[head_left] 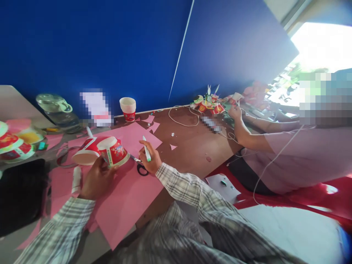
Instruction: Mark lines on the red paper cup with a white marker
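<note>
Left hand (96,178) holds one cup (117,151); right hand (154,161), apparently one marker (146,149).

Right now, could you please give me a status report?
Left hand holding red paper cup. Right hand holding marker. Scissors lying close by right hand.

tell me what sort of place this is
Probably a shared indoor craft table: pink paper and cut scraps lie on it, among red cups, and another person is further along.
</note>
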